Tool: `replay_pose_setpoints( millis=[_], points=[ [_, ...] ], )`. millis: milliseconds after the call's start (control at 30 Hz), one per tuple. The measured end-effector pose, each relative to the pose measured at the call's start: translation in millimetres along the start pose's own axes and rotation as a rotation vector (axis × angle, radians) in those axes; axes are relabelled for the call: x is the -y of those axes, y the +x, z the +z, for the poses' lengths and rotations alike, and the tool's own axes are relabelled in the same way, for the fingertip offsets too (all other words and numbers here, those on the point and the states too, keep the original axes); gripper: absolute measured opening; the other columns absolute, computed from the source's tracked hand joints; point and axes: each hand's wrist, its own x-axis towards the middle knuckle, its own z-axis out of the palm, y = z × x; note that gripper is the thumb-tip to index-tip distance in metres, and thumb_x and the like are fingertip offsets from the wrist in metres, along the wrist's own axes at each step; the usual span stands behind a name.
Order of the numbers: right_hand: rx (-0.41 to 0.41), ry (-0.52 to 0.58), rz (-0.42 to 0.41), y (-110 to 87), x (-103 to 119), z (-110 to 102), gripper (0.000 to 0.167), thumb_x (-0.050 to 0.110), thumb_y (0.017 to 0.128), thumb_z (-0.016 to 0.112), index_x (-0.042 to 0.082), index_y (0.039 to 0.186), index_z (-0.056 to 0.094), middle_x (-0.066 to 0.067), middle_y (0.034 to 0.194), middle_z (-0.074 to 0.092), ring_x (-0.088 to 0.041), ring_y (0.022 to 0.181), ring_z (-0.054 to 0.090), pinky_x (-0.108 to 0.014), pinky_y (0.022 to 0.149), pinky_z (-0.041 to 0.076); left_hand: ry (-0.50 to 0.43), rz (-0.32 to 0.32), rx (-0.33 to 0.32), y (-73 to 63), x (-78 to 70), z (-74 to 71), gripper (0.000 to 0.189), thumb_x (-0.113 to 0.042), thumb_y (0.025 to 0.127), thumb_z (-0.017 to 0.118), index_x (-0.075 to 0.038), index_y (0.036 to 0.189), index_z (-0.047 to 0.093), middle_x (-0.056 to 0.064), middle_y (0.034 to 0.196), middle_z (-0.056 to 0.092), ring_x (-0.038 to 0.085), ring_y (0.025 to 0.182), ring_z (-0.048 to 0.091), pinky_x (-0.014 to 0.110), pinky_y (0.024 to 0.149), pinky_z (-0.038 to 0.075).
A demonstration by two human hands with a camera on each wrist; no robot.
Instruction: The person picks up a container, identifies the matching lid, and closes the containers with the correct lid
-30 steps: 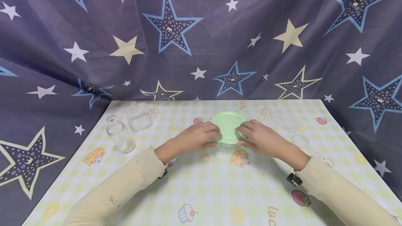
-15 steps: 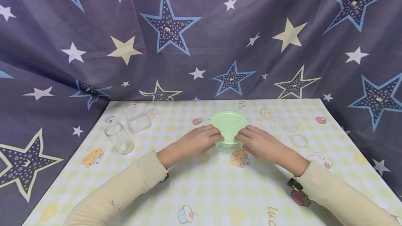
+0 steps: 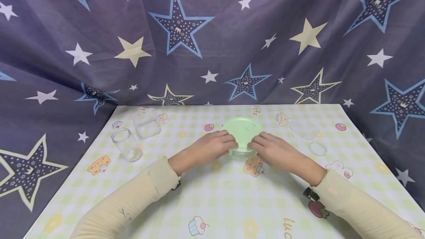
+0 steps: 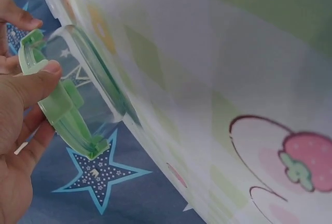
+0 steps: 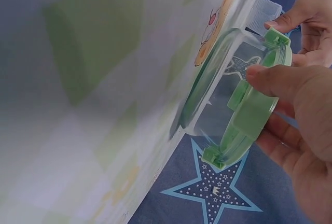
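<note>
Container: a clear round food container (image 3: 241, 153) with a green clip lid (image 3: 242, 130) stands mid-worktop (image 3: 212, 194), nearer the far edge.
Left hand (image 3: 212, 145): thumb pressed on a lid clip, fingers (image 3: 229, 144) curled against the lid's left rim.
Right hand (image 3: 272, 146): thumb on a lid clip, fingers (image 3: 257, 145) curled against the right rim.
Left side: two clear jars (image 3: 127, 145) near the far left corner.

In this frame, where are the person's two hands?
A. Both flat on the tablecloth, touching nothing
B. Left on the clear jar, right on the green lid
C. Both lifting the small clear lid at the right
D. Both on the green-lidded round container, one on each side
D: the left hand and right hand hold opposite sides of the green lid on its clear container, thumbs pressing the lid's edge in both wrist views.
</note>
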Motion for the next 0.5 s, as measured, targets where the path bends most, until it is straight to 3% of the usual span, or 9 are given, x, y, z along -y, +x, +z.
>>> replay_pose_setpoints(
  millis=[500],
  points=[
    [-0.018, 0.009, -0.03, 0.3, -4.4, 4.0, 0.039, 0.004, 0.079, 0.081, 0.006, 0.116, 0.067, -0.004, 0.106, 0.065, -0.022, 0.096, 0.059, -0.034, 0.085, 0.053, -0.008, 0.011, -0.01, 1.2, 3.4, 1.7, 0.042, -0.014, 0.078, 0.087, -0.015, 0.117, 0.07, -0.004, 0.118, 0.068, 0.014, 0.107, 0.061, 0.022, 0.098, 0.049]
  ],
)
